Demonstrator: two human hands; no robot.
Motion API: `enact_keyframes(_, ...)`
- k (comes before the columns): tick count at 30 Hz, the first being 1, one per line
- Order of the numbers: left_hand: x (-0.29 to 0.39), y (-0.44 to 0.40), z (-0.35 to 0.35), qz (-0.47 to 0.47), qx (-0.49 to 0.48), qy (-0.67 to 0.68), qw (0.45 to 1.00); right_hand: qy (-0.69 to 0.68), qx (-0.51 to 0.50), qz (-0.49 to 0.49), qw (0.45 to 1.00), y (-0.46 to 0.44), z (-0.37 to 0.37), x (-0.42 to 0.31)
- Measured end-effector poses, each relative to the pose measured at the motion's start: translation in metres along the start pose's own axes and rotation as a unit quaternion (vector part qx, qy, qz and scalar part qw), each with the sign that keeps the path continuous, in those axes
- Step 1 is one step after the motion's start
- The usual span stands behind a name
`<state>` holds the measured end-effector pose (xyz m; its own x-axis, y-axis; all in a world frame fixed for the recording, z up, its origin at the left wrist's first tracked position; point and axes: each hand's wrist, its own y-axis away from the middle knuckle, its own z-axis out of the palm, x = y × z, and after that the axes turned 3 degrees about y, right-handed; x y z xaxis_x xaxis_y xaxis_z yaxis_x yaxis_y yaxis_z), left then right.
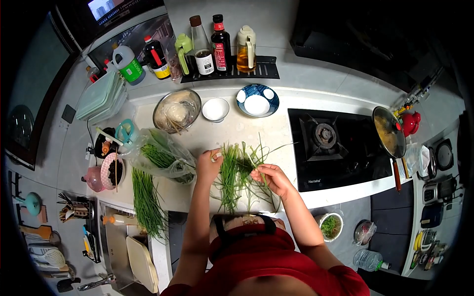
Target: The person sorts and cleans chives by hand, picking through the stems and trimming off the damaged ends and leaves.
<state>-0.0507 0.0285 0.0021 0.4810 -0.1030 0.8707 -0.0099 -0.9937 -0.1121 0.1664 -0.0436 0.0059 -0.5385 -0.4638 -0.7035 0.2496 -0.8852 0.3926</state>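
My left hand [208, 165] is closed at the left side of a spread of garlic chives [228, 180] on the counter. A small pale bit shows at its fingertips, too small to name. Fingers curled, my right hand [274, 178] pinches a few thin chive stalks [251, 162] over the right part of the spread. Loose stalks lie scattered around it. Left of my left hand is a clear plastic bag [183, 157] with more chives inside. A long bunch of chives [147, 204] hangs over the counter's front edge beside the bag.
Behind my hands stand a steel bowl [160, 109], a white bowl [216, 109] and a blue patterned bowl [256, 100]. A gas hob [316, 170] is on the right, the sink [116, 249] at lower left. A bin [329, 227] with green scraps stands on the floor.
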Motion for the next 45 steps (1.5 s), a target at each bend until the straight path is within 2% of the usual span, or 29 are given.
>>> enact_keyframes(2,0.009,0.006,-0.003,-0.002,-0.017,-0.097,0.995,-0.022,-0.013,0.012,1.000,-0.004,-0.001,0.005)
enact_keyframes(3,0.010,0.009,0.002,-0.007,-0.009,-0.073,0.997,-0.032,-0.020,0.018,0.999,-0.006,0.001,0.007)
enact_keyframes(6,0.019,0.018,0.019,-0.078,-0.041,0.147,0.985,-0.041,-0.015,0.021,0.999,-0.007,0.011,0.010)
enact_keyframes(8,0.041,0.027,0.025,-0.107,-0.073,0.308,0.943,-0.028,-0.018,0.020,0.999,-0.009,0.013,0.013)
enact_keyframes(9,0.039,0.029,0.030,-0.122,-0.084,0.333,0.931,-0.016,-0.015,0.021,1.000,-0.010,0.015,0.013)
enact_keyframes(11,0.030,0.030,0.032,-0.112,-0.112,0.323,0.933,0.007,-0.010,0.014,1.000,-0.010,0.020,0.013)
enact_keyframes(14,0.030,0.033,0.032,-0.115,-0.125,0.306,0.937,0.156,0.037,-0.105,0.981,-0.009,0.031,0.011)
enact_keyframes(15,0.031,0.033,0.031,-0.116,-0.132,0.296,0.939,0.169,0.039,-0.113,0.978,-0.008,0.031,0.011)
enact_keyframes(18,0.035,0.033,0.029,-0.106,-0.139,0.303,0.937,0.164,0.058,-0.060,0.983,-0.010,0.025,0.010)
enact_keyframes(21,0.030,0.032,0.030,-0.091,-0.147,0.310,0.935,0.144,0.029,-0.069,0.987,-0.008,0.024,0.007)
enact_keyframes(24,0.032,0.033,0.028,-0.102,-0.119,0.276,0.948,0.134,0.007,-0.041,0.990,-0.009,0.018,0.007)
enact_keyframes(27,0.029,0.029,0.029,-0.068,-0.083,0.315,0.943,0.122,0.008,-0.042,0.992,-0.008,0.018,0.007)
enact_keyframes(33,0.009,0.022,0.037,-0.020,-0.039,0.220,0.974,0.118,0.004,-0.024,0.993,-0.009,0.013,0.012)
enact_keyframes(36,0.008,0.019,0.036,0.015,0.031,0.217,0.976,0.114,0.006,-0.019,0.993,-0.009,0.009,0.015)
enact_keyframes(38,0.013,0.015,0.023,0.007,0.052,0.203,0.978,0.112,0.025,-0.014,0.993,-0.005,0.004,0.017)
enact_keyframes(40,-0.005,0.005,0.008,-0.038,0.000,-0.073,0.997,0.107,0.038,-0.015,0.993,-0.004,-0.001,0.020)
enact_keyframes(43,-0.025,0.004,0.012,0.043,0.027,-0.117,0.992,0.090,0.059,-0.032,0.994,-0.008,-0.008,0.027)
enact_keyframes(45,-0.039,0.005,0.024,0.069,0.094,-0.155,0.981,0.085,0.081,-0.045,0.992,-0.009,-0.006,0.029)
